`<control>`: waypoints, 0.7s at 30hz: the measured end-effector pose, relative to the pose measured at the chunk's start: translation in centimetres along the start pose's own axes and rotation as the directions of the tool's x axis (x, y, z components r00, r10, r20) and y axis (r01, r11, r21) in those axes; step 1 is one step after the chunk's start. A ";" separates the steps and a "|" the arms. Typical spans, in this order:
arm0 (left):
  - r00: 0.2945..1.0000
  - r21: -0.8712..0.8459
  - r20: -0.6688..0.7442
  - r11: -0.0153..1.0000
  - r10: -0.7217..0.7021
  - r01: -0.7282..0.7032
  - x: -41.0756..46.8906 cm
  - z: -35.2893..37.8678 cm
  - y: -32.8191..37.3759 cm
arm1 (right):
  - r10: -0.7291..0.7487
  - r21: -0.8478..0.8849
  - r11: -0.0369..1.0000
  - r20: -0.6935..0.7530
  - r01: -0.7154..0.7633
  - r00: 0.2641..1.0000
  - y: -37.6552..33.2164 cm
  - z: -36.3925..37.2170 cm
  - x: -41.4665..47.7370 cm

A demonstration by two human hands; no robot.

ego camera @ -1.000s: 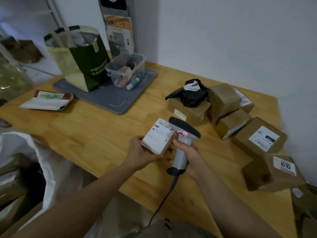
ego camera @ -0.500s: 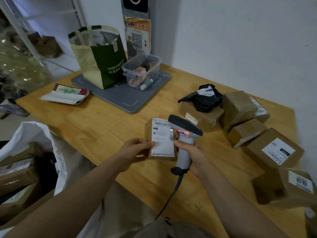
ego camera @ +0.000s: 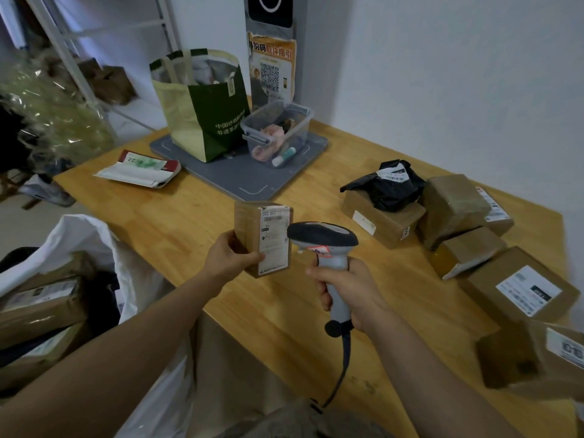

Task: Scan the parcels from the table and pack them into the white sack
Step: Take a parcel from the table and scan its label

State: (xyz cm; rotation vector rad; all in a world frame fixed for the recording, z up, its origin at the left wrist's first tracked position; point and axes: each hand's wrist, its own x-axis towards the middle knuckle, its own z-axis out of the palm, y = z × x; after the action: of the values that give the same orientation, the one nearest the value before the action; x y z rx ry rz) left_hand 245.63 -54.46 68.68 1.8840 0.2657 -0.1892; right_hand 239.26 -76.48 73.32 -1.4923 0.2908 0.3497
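Observation:
My left hand (ego camera: 229,259) grips a small brown parcel (ego camera: 249,229) upright above the wooden table (ego camera: 196,222), its white label facing me. Just right of it, my right hand (ego camera: 350,290) holds the grey barcode scanner (ego camera: 322,240) by its handle, head beside the label, cable hanging down. The white sack (ego camera: 94,241) stands open at the lower left with several cardboard parcels inside. Several brown parcels (ego camera: 452,207) and a black bagged parcel (ego camera: 387,188) lie on the table's right side.
A green tote bag (ego camera: 208,118) and a clear plastic bin (ego camera: 278,131) stand on a grey mat (ego camera: 243,178) at the back. A flat mailer (ego camera: 139,170) lies at the back left. A white wall bounds the right; shelving stands at the far left.
My left hand has turned the small parcel upright and shifted it left, away from the scanner head. My view has swung left, showing more of the sack.

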 end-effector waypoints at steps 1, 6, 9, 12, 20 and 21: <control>1.000 0.005 -0.005 1.000 -0.003 0.003 0.0 -0.1 0.0 | -0.001 -0.005 1.000 0.003 0.001 1.000 -0.1 0.2 -0.1; 1.000 -0.005 -0.015 1.000 -0.025 0.025 0.0 -0.5 0.0 | -0.015 -0.016 1.000 0.009 0.016 1.000 -0.4 0.8 -0.2; 0.999 -0.018 -0.018 0.999 -0.035 0.035 -0.1 -0.6 0.0 | -0.017 -0.025 1.000 0.008 0.017 1.000 -0.4 1.1 -0.3; 0.999 -0.025 -0.021 0.999 -0.037 0.036 -0.3 -0.7 0.1 | -0.023 -0.042 0.999 0.004 0.023 1.000 -0.5 1.3 -0.4; 0.999 -0.035 -0.015 0.998 -0.052 0.051 -0.6 -0.8 0.1 | -0.038 -0.071 0.997 0.009 0.038 0.999 -0.7 1.6 -0.5; 0.998 -0.037 -0.019 0.998 -0.055 0.054 -0.6 -0.8 0.0 | -0.038 -0.072 0.997 0.007 0.039 0.999 -0.6 1.6 -0.5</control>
State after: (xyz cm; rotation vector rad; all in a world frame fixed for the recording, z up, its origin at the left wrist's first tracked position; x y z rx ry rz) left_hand 245.05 -53.76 69.15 1.8446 0.3323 -0.2018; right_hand 239.00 -74.91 74.19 -1.5659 0.2468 0.3364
